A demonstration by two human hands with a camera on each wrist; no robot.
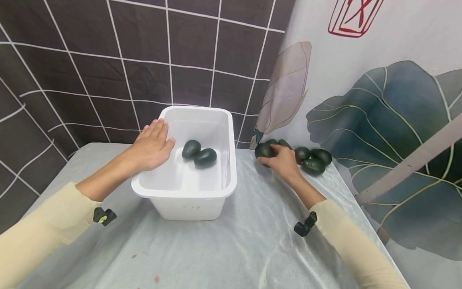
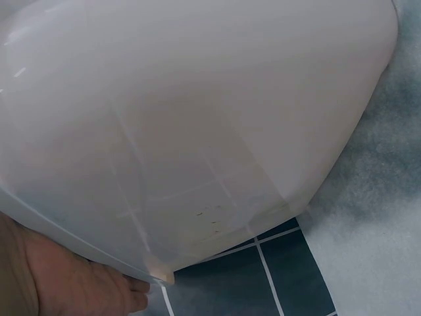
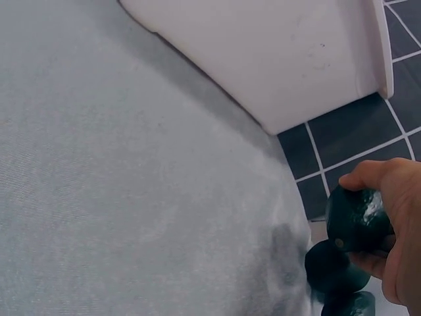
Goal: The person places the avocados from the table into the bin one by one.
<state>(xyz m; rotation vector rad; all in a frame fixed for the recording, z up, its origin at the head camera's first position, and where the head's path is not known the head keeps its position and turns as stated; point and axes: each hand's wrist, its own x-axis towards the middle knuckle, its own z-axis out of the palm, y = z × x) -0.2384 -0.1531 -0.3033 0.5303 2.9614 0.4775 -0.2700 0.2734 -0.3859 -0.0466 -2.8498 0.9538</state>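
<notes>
A white plastic tub [image 1: 191, 208] stands on the cloth, and two dark green avocados [image 1: 205, 158] lie side by side inside it. My left hand [image 1: 152, 145] rests flat along the tub's left rim with fingers straight. In the left wrist view, the palm shows just under the tub's edge. To the right of the tub, my right hand [image 1: 285, 161] grips a dark avocado [image 3: 355, 217] between thumb and fingers. More avocados [image 1: 313, 167] lie grouped around and behind that hand, some partly hidden by it. In the right wrist view, another avocado [image 3: 334, 268] appears just below the held one.
A pale grey-blue cloth [image 1: 260, 241] covers the table, with wrinkles toward the right. Behind the tub hangs a dark curtain [image 1: 144, 40] with a white grid. A white curtain [image 1: 382, 96] with large leaf prints borders the right side.
</notes>
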